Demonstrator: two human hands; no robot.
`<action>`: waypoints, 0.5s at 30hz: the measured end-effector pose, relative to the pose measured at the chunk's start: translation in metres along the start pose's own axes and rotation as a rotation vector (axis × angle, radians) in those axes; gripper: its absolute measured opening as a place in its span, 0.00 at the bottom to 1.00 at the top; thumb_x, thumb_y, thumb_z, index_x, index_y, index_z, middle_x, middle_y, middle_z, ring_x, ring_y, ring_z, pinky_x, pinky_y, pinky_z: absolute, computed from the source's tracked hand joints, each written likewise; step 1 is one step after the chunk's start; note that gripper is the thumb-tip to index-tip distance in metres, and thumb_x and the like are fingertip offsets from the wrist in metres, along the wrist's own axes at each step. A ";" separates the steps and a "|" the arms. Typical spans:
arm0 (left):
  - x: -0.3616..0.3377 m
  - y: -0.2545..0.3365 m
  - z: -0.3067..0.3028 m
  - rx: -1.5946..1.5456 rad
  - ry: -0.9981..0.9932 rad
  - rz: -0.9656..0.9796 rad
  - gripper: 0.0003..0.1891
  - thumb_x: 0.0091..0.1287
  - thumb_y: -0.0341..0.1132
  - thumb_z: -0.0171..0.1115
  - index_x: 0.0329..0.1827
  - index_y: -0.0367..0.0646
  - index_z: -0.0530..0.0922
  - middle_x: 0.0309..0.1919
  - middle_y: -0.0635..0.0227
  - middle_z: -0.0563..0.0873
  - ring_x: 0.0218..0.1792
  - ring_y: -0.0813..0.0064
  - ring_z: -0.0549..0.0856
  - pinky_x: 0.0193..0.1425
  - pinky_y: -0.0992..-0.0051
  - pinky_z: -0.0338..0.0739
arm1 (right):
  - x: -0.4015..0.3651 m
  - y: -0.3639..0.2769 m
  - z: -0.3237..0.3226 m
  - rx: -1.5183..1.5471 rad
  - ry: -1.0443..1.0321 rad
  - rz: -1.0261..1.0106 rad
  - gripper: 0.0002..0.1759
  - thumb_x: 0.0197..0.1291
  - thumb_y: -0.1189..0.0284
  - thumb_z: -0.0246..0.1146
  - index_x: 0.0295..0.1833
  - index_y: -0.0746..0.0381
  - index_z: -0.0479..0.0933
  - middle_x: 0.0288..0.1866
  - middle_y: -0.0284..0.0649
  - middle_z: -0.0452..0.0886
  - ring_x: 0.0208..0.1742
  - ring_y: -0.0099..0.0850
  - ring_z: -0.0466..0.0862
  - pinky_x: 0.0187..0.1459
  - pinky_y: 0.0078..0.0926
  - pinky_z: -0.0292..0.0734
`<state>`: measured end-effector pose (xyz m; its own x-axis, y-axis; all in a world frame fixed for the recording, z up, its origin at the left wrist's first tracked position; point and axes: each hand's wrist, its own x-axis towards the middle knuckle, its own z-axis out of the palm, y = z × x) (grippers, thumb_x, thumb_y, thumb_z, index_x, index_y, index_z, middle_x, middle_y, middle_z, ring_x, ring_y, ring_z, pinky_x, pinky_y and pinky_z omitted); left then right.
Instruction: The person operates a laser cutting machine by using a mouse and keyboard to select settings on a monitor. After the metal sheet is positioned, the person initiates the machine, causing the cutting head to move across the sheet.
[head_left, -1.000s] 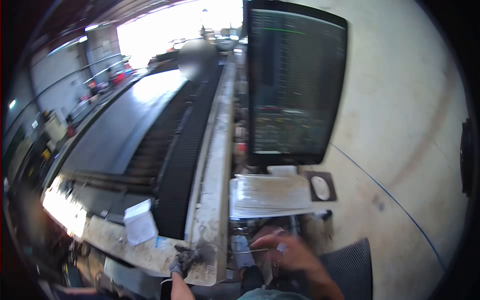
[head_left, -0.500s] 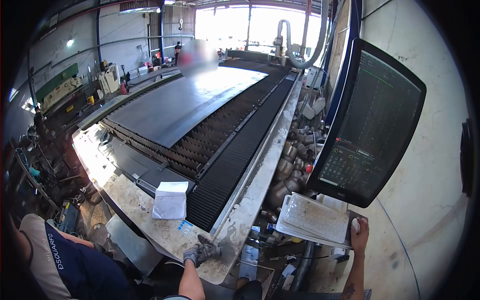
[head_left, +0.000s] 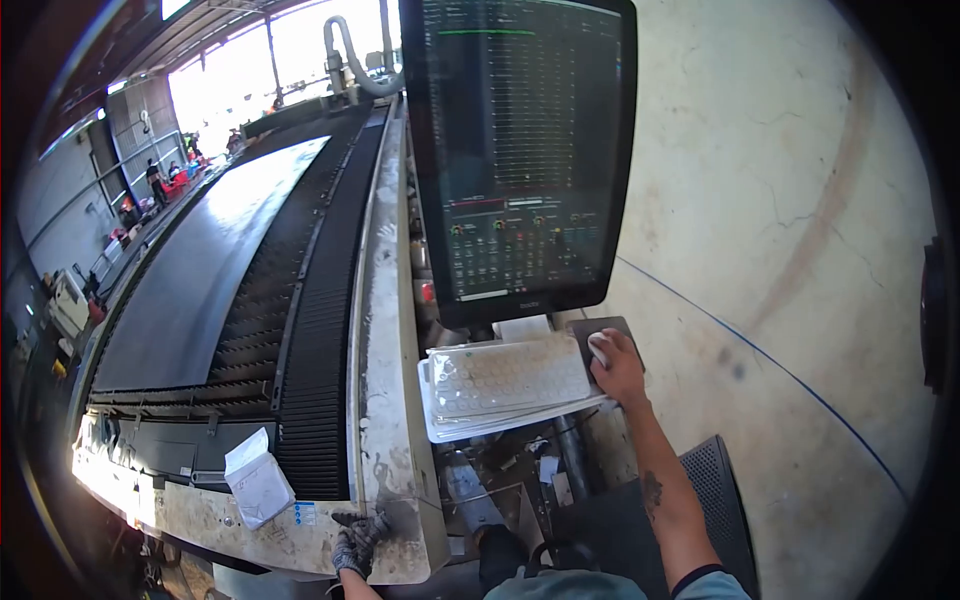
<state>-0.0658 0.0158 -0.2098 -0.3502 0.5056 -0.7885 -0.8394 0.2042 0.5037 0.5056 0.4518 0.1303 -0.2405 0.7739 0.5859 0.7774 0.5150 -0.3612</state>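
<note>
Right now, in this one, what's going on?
A person's bare right hand grips a white mouse beside the keyboard, below a lit monitor. The gloved left hand rests on the corner of the machine's frame, near some white paper. A large metal sheet lies on the slatted bed.

We looked out from one camera on the wearer's head.
It faced forward and down, with the torso, right hand and gloved left hand in our lower half; the monitor stood near at top centre, while the machine bed ran far off along our left.
</note>
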 end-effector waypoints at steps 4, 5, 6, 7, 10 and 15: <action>0.002 0.001 -0.001 0.113 -0.197 0.038 0.37 0.87 0.61 0.27 0.88 0.48 0.61 0.86 0.74 0.67 0.85 0.71 0.65 0.87 0.70 0.57 | 0.003 -0.002 -0.004 0.022 0.045 0.009 0.23 0.54 0.70 0.69 0.58 0.56 0.87 0.66 0.45 0.83 0.66 0.50 0.81 0.69 0.47 0.78; 0.002 0.000 0.001 0.001 -0.114 0.029 0.33 0.87 0.60 0.34 0.78 0.47 0.72 0.73 0.70 0.79 0.69 0.68 0.79 0.74 0.68 0.73 | 0.004 -0.002 -0.005 -0.007 0.047 0.001 0.23 0.53 0.70 0.69 0.57 0.55 0.88 0.66 0.44 0.83 0.65 0.50 0.81 0.68 0.47 0.79; -0.002 0.001 0.006 -0.111 -0.030 0.021 0.30 0.86 0.58 0.42 0.67 0.45 0.83 0.60 0.66 0.92 0.54 0.65 0.92 0.60 0.67 0.88 | 0.004 -0.003 -0.006 -0.035 0.048 -0.007 0.23 0.52 0.70 0.70 0.57 0.55 0.88 0.65 0.43 0.83 0.65 0.50 0.82 0.67 0.47 0.80; -0.007 0.003 0.008 -0.104 -0.028 0.021 0.30 0.86 0.58 0.42 0.67 0.45 0.83 0.60 0.66 0.92 0.54 0.65 0.92 0.60 0.67 0.88 | 0.003 -0.003 -0.005 -0.033 0.048 0.000 0.23 0.52 0.70 0.70 0.57 0.55 0.88 0.65 0.43 0.83 0.65 0.50 0.82 0.67 0.47 0.80; -0.015 0.003 0.014 0.027 -0.099 0.018 0.35 0.88 0.58 0.27 0.88 0.47 0.62 0.85 0.73 0.70 0.83 0.70 0.68 0.87 0.70 0.58 | 0.002 -0.001 -0.004 0.018 0.059 0.005 0.23 0.51 0.70 0.70 0.56 0.55 0.88 0.64 0.43 0.84 0.64 0.50 0.82 0.67 0.46 0.80; 0.024 0.003 0.000 0.588 -0.689 0.325 0.33 0.89 0.54 0.26 0.86 0.44 0.63 0.84 0.71 0.69 0.81 0.70 0.70 0.87 0.71 0.58 | 0.002 -0.001 -0.004 0.028 0.050 -0.002 0.22 0.52 0.70 0.70 0.56 0.55 0.88 0.64 0.43 0.84 0.64 0.49 0.82 0.67 0.45 0.80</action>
<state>-0.0767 0.0285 -0.2271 -0.0506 0.9547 -0.2933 -0.3366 0.2602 0.9050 0.5065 0.4508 0.1349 -0.2125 0.7536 0.6220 0.7600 0.5276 -0.3796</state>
